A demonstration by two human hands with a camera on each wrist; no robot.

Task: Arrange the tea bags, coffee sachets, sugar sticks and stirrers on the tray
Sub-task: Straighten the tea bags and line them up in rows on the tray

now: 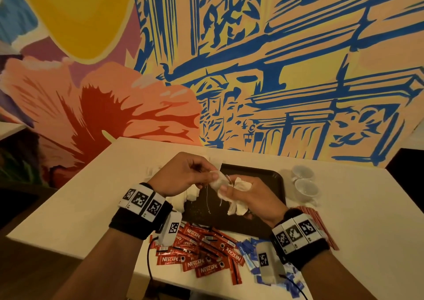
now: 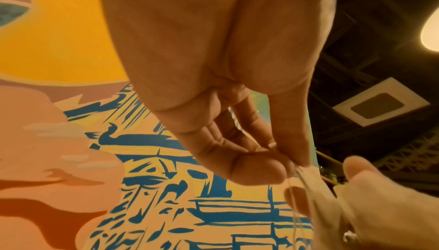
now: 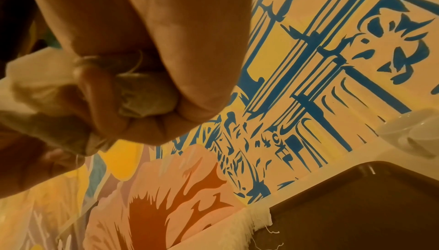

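Above the dark tray (image 1: 263, 176), the right hand (image 1: 250, 196) is clutching a bunch of tea bags (image 1: 238, 204) in curled fingers while the left hand (image 1: 183, 173) is pinching their strings (image 1: 207, 198).

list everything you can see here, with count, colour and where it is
tray: one, dark brown, middle of table
table: one, white, against painted wall
tea bags: a bunch, white, held over tray; more at tray's left edge
coffee sachets: many, red, near edge of table
sugar sticks: many, blue and white, right of sachets
stirrers: a bundle, red, right of tray
cups: two, white, right of tray
left hand: pinches tea bag strings
right hand: grips tea bags
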